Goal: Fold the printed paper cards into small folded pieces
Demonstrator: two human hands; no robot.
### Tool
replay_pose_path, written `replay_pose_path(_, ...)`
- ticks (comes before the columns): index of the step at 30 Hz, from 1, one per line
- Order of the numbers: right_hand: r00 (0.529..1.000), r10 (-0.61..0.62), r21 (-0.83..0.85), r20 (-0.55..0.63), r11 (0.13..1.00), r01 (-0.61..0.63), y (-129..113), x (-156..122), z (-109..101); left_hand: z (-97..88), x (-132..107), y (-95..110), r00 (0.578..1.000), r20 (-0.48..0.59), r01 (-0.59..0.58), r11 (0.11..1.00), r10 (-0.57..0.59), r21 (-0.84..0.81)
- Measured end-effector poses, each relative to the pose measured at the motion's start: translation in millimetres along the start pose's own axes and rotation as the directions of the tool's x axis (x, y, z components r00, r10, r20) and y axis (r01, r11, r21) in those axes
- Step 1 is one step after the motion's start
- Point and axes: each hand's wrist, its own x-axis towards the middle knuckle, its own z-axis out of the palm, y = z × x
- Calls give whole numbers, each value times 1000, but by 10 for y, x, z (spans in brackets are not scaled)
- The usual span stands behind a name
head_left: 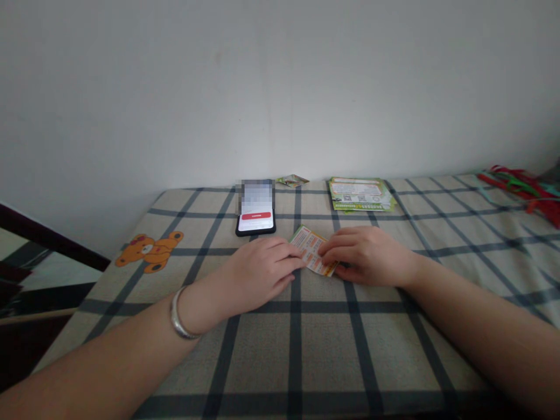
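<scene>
The small printed card lies on the checked cloth just before the phone — the left hand presses one edge with flat, close-set fingers, and the right hand pinches the other with bunched fingertips. Uneven pulls could crease or tear the thin paper, or slide it askew.

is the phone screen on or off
On: the phone on the checked cloth shows a lit white screen with a red bar.

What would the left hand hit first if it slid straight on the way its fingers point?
The left hand would meet the small printed card that its fingertips touch, then probably the right hand.
</scene>
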Motion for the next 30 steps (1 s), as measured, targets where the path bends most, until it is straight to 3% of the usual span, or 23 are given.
replay_pose_path(6,997,-52,89,-60,994,57,45,7,-12,-6,-10,-10,999,-9,51,999,-51,-11)
replay_pose_path(13,999,-24,151,-21,988,27,-37,16,-66,8,-8,-34,993,-14,115,993,-115,-19)
replay_pose_path(25,995,-58,286,85,958,31,-93,-6,-149,-1,-1,-14,996,0,88,996,-88,-28)
replay_pose_path(30,998,-46,233,43,972,35,-121,-2,-133,9,-5,-18,999,-20,28,999,-29,-29)
